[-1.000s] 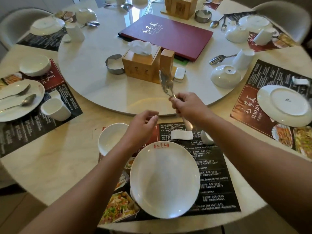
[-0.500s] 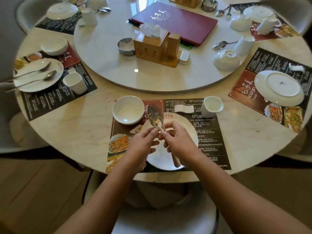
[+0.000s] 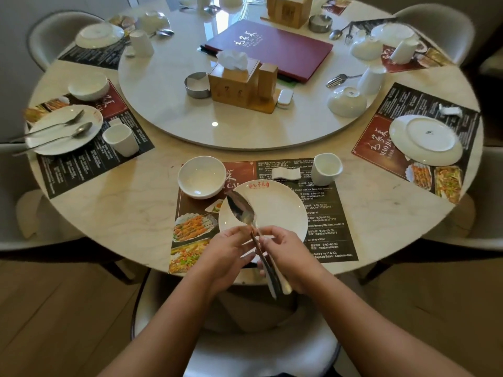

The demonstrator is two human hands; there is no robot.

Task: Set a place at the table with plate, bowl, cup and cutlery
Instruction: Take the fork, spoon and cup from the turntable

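Head view looks down on both hands meeting above the near rim of the plate [image 3: 277, 210], which sits on a printed placemat [image 3: 326, 221] at the bench [image 3: 109, 219] edge. The right hand [image 3: 288, 257] is curled round the cutlery handles; two handles seem to run through it, though the second piece is hidden behind the spoon [image 3: 241, 208]. The left hand [image 3: 231, 254] pinches the spoon's neck with its fingertips, the spoon's head raised over the plate. The bowl [image 3: 201, 176] stands just beyond the plate to the left and the cup [image 3: 326, 169] to the right, so cutlery looks like the last item. To do this well, the left hand should draw the spoon free while the right holds the other piece steady. Each can then be lowered flat and parallel onto the plate, clear of the bowl.
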